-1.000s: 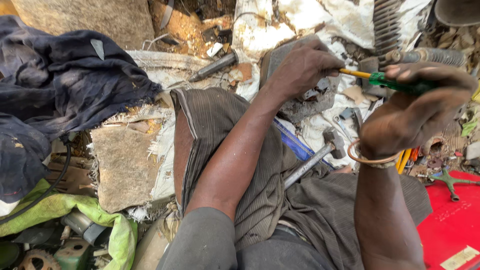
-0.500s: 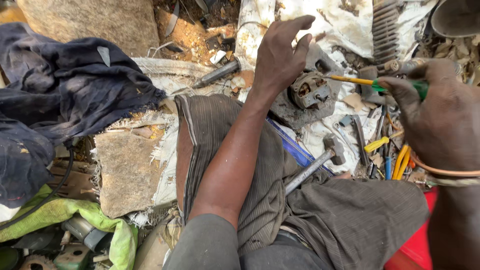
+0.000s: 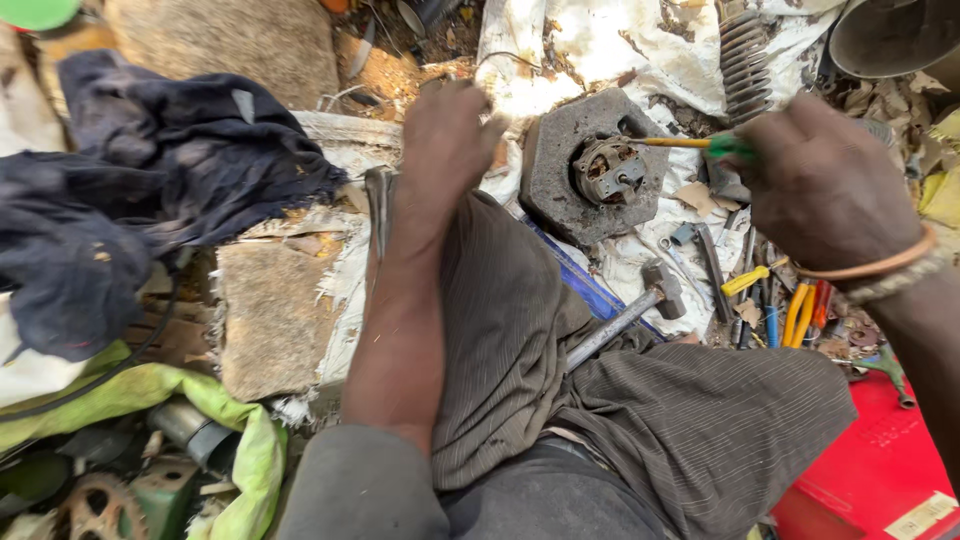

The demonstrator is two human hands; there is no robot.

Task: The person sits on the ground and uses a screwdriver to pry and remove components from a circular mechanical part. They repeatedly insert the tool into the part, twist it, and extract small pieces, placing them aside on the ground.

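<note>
— Any packages, labels, signs or screens here?

— Only one label [image 3: 922,514] — a small pale, cream-coloured rectangle stuck on the red box [image 3: 860,470], lying at a slant near the box's lower right corner.

— Any package beside that box?

— None that I can make out. No sign or screen around the box either; just that one sticker.

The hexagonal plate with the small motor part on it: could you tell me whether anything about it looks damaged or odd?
The hexagonal plate looks rusty and grimy, and the motor part is corroded; no cracks show.
</note>
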